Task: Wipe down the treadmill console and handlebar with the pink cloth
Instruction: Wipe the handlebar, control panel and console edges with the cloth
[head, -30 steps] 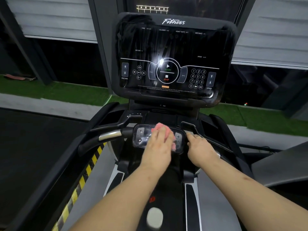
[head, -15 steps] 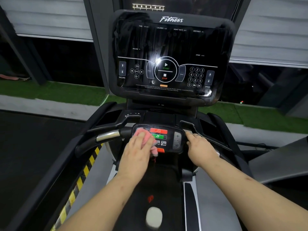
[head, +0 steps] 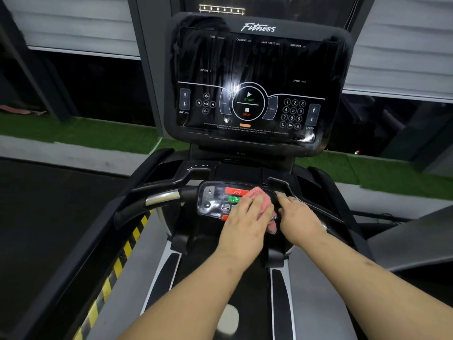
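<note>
The black treadmill console [head: 255,77] stands upright ahead, its glossy screen showing wet streaks. Below it a small control panel [head: 212,200] with red and green buttons sits in the middle of the handlebar [head: 163,197]. My left hand [head: 245,224] holds the bunched pink cloth [head: 261,196] and presses it on the panel's right half; a corner of the cloth hangs below. My right hand [head: 299,219] lies on the right side of the handlebar with its fingers curved over it, right beside the cloth.
The treadmill belt [head: 215,278] runs beneath my arms, with a pale oval object [head: 229,320] on it. A yellow-and-black striped edge [head: 117,266] runs along the left. Green turf [head: 73,133] and dark windows lie beyond the machine.
My left hand has swept the cloth from the panel's left side to its right side, uncovering the left buttons. My right hand has stayed on the handlebar.
</note>
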Tool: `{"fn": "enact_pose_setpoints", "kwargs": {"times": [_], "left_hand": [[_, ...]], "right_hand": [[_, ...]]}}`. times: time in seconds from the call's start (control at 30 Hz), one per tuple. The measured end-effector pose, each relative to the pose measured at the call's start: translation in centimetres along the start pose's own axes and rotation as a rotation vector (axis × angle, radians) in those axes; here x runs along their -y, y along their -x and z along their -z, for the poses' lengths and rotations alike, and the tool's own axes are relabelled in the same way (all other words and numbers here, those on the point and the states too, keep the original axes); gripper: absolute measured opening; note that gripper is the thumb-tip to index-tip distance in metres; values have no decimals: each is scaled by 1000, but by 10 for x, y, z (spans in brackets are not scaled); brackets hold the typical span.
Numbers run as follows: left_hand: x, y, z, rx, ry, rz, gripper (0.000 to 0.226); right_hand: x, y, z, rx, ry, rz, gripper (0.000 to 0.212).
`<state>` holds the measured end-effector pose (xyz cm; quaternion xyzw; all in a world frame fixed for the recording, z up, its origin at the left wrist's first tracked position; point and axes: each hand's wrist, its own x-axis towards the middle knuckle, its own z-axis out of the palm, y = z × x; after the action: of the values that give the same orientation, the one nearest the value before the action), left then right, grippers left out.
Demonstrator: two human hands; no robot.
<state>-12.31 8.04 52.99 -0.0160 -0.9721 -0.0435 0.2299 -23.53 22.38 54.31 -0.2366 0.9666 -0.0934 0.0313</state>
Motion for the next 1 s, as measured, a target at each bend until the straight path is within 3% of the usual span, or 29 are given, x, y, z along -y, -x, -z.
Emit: {"fn": "enact_pose_setpoints", "kwargs": {"times": [0.23,0.43,0.57,0.8,1.0], "left_hand": [[72,24,24,6,-44,207,61],[76,23,19,11,-16,269,66],[42,8,13,-18,93,184,75],[-12,-13,0,79,96,-54,65],[30,-13,9,31,20,-73,70]], "right_hand": [[1,1,1,-17,-9,-5,51],[0,-1,1,7,-9,-11,51],[2,0,1,14,-6,-23,54],[1,2,4,23,-26,29,58],[0,1,4,-1,-18,13,49]]}}
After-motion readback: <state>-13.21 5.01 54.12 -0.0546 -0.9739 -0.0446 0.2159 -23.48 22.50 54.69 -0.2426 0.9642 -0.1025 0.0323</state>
